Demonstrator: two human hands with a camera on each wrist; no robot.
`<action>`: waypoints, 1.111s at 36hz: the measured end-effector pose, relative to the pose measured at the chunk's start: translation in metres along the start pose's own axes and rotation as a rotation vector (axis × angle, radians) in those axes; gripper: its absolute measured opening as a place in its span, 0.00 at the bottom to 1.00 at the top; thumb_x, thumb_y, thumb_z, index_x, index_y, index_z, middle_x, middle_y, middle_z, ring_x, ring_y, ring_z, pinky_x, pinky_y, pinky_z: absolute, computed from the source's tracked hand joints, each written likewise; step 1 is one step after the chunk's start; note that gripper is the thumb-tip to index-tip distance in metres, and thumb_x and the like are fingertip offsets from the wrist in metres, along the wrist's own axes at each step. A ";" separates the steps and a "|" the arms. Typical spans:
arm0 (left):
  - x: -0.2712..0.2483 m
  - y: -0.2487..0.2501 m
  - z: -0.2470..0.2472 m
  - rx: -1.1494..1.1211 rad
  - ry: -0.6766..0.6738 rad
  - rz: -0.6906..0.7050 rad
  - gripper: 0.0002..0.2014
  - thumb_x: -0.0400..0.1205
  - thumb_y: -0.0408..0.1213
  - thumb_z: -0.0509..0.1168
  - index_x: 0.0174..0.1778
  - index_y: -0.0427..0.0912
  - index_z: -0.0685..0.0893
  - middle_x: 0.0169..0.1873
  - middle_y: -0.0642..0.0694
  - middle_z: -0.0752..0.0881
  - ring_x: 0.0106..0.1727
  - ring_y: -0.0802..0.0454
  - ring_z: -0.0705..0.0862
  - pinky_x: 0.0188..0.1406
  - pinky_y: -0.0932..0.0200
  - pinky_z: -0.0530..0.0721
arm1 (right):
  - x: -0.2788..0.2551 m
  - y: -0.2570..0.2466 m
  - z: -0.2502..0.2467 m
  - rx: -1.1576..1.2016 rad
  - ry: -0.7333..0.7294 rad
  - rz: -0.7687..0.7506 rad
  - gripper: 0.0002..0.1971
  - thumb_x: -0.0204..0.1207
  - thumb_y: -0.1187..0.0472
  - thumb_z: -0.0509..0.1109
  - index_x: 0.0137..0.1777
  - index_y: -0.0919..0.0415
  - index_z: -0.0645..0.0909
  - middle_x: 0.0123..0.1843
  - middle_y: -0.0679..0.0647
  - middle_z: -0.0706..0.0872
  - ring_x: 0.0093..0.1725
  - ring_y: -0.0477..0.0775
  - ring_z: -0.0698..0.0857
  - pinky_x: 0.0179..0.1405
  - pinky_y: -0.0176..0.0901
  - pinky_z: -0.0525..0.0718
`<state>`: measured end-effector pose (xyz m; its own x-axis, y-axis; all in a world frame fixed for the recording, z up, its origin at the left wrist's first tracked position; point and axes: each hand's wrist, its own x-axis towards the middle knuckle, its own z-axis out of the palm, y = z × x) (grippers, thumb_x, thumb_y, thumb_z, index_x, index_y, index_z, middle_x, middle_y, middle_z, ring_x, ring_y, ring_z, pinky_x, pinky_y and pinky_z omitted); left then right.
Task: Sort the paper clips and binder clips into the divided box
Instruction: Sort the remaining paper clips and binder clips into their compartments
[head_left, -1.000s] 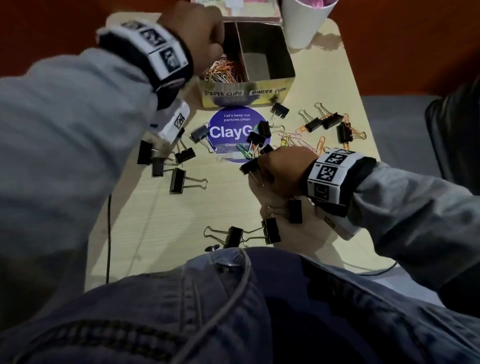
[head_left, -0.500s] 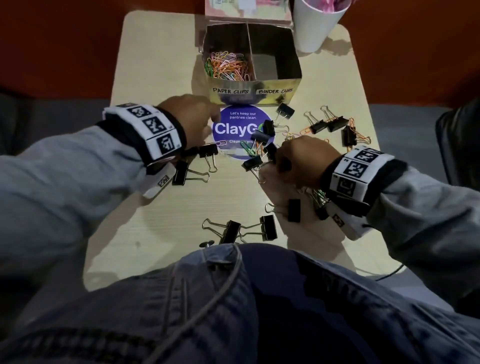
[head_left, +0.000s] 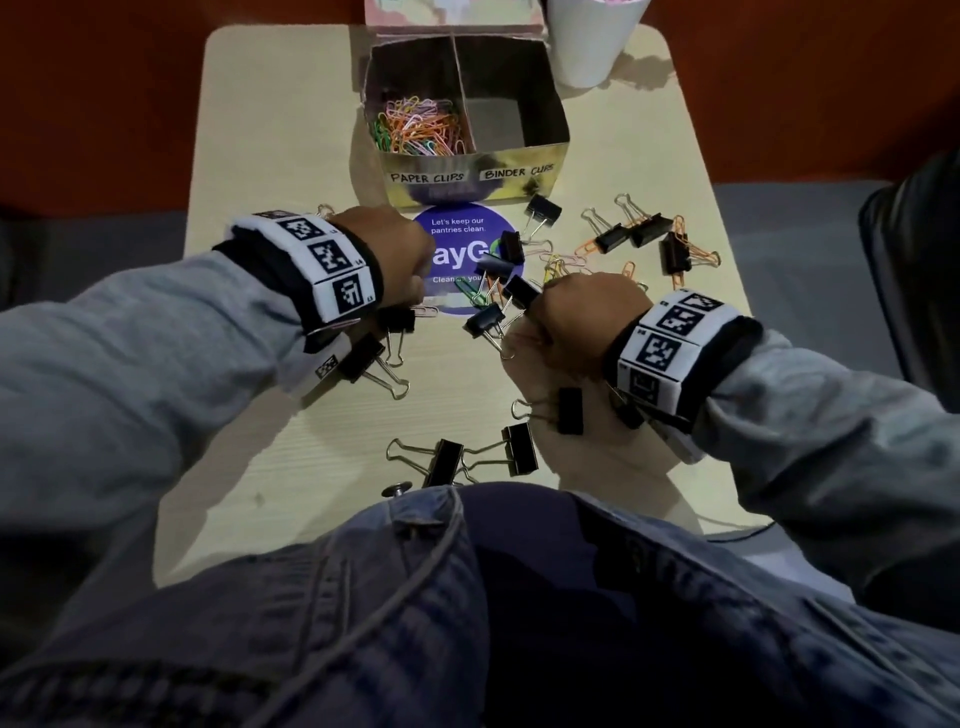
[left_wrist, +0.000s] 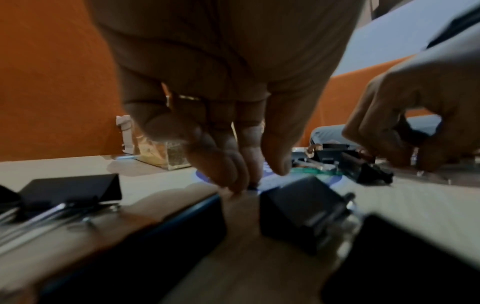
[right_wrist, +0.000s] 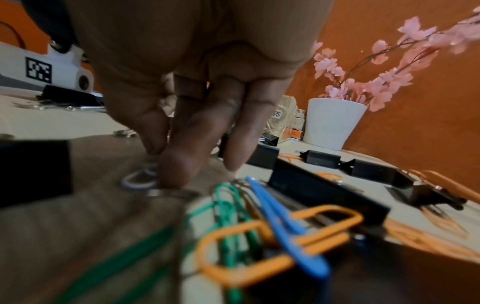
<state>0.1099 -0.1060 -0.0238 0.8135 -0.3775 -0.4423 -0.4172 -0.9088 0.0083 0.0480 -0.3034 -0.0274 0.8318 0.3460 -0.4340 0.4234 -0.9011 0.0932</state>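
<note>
The gold divided box (head_left: 467, 174) stands at the table's far middle. Its left half holds a heap of coloured paper clips (head_left: 415, 127); the right half (head_left: 514, 117) shows a bare floor. Black binder clips (head_left: 488, 319) and loose coloured paper clips (head_left: 558, 265) lie scattered before it. My left hand (left_wrist: 259, 179) points down at the purple sticker's (head_left: 467, 260) left edge, fingers straight, tips on the table, thumb slightly apart. My right hand (right_wrist: 162, 162) is curled over the table's middle, its fingertips (right_wrist: 176, 172) pinching a white paper clip (right_wrist: 137, 183) that lies flat.
A white pot (head_left: 592, 41) with pink blossoms stands right of the box. More binder clips (head_left: 519, 447) lie near the front edge, and others (head_left: 363, 358) under my left wrist. Green, blue and orange paper clips (right_wrist: 259, 226) sit beneath my right wrist. My denim lap (head_left: 467, 597) meets the near edge.
My left hand has come back from the box's paper clip half down to the table beside the sticker. The right hand has stayed over the middle clips.
</note>
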 end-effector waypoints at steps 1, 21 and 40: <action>0.000 0.000 0.000 -0.004 0.007 0.009 0.05 0.78 0.46 0.68 0.44 0.50 0.81 0.43 0.47 0.83 0.45 0.46 0.79 0.38 0.57 0.70 | 0.000 0.001 0.000 -0.010 0.000 0.003 0.11 0.74 0.56 0.66 0.54 0.57 0.82 0.45 0.54 0.82 0.39 0.59 0.78 0.33 0.42 0.73; -0.006 0.003 0.012 -0.133 0.078 0.045 0.05 0.78 0.38 0.66 0.49 0.50 0.83 0.49 0.47 0.86 0.54 0.43 0.81 0.44 0.56 0.73 | -0.007 0.040 -0.011 0.379 0.052 0.141 0.06 0.72 0.63 0.72 0.47 0.56 0.87 0.46 0.57 0.88 0.43 0.57 0.83 0.43 0.44 0.81; -0.017 0.011 0.013 -0.160 0.010 0.093 0.09 0.74 0.45 0.72 0.47 0.52 0.80 0.43 0.52 0.82 0.46 0.49 0.78 0.41 0.58 0.71 | 0.014 0.059 -0.024 -0.118 0.097 0.098 0.17 0.74 0.51 0.71 0.57 0.62 0.84 0.55 0.61 0.84 0.52 0.68 0.84 0.41 0.50 0.78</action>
<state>0.0863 -0.1070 -0.0275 0.7784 -0.4626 -0.4244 -0.4221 -0.8861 0.1916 0.0933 -0.3453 -0.0067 0.8995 0.2862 -0.3300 0.3728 -0.8968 0.2383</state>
